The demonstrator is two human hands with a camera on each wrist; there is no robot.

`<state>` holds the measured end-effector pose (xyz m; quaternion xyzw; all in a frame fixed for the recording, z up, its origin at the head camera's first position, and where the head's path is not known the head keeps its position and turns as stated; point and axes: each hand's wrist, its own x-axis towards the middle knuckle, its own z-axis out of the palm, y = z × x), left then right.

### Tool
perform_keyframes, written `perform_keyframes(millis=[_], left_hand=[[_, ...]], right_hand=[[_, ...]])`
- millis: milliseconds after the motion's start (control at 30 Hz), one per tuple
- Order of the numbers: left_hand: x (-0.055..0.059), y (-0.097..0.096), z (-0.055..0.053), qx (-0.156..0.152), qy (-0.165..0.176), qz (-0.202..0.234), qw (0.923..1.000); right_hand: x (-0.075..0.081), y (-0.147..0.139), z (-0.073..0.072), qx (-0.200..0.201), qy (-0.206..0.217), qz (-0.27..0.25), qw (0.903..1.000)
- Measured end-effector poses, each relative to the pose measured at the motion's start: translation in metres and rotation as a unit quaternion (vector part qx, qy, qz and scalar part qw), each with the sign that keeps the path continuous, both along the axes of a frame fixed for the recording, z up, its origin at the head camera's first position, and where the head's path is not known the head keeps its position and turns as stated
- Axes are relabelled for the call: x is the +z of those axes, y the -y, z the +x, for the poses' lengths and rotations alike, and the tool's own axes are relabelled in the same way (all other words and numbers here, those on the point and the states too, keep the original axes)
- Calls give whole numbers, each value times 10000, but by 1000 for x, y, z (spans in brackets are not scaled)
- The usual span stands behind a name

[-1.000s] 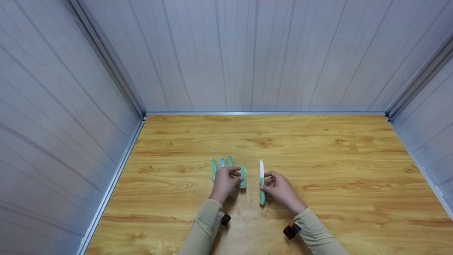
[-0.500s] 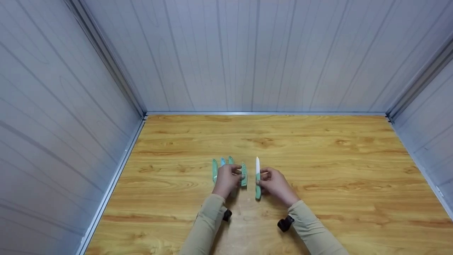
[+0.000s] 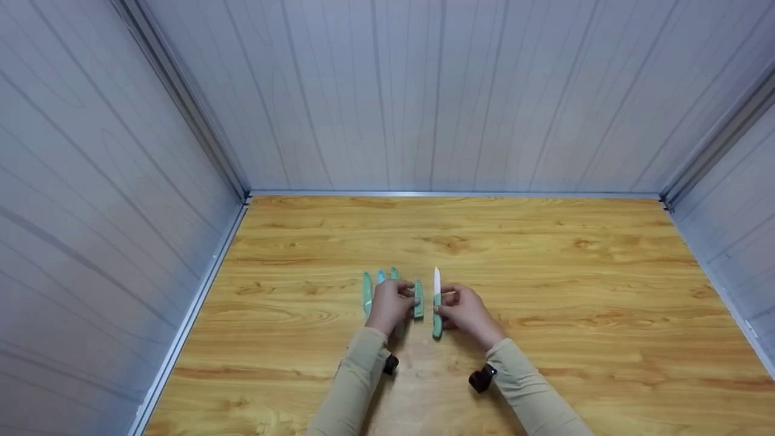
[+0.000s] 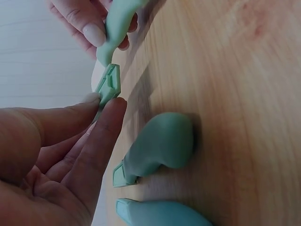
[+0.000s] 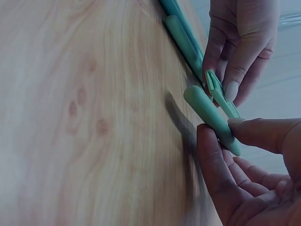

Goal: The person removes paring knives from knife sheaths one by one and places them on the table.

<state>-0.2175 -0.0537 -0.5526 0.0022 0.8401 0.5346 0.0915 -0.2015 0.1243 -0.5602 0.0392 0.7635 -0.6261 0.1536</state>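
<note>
The knife is pinched in my right hand, its bare blade pointing away from me, just beside the sheath my left hand pinches. Left of that, three more knives lie on the tabletop.

The left hand is just to the left of the knife, its thumb and forefinger drawn together in a pinch and the other fingers bent behind them. The right hand is at the knife's right side, gripping the handle between thumb and forefinger (the remaining fingers are curled further down). Both forearms slant inward toward the knife, the left forearm from its near left and the right forearm from its near right, each in a beige sleeve reaching the wrist.
</note>
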Motion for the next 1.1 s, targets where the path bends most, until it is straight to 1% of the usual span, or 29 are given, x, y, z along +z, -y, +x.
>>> perform_keyframes(millis=[200, 300, 367, 400, 433, 533, 600, 633, 733, 933, 1100], left_hand=[[1, -4, -1, 56, 147, 198, 9997], [0, -5, -2, 84, 151, 159, 9997], [-1, -6, -3, 90, 127, 112, 9998], [-1, -7, -3, 92, 123, 117, 9998], [-2, -7, -3, 100, 115, 93, 9998], [-3, -9, -3, 82, 63, 27, 9999], [-4, -10, -3, 55, -1, -91, 9999], [-4, -10, -3, 41, -33, -160, 9999], [-5, -10, -3, -13, -84, -277, 9996], [-5, -12, -3, 56, 95, -182, 9998], [-5, -14, -2, 92, 146, -283, 9995]], right_hand=[[-1, 2, -2, -29, 105, -52, 9999], [-1, 2, -2, -33, 122, -115, 9999], [5, 2, -1, 0, 173, -154, 9997], [11, 2, 1, 30, 190, -184, 9996], [11, 2, 1, 13, 205, -198, 9996], [11, 2, 0, -34, 223, -153, 9996], [4, 2, -3, -87, 184, -75, 9998], [-2, 1, -6, -118, 150, -17, 9998], [-2, 2, -7, -97, 121, 66, 9999], [-1, 3, -9, -138, 128, 115, 9998], [-2, 3, -9, -162, 193, 147, 9996]])
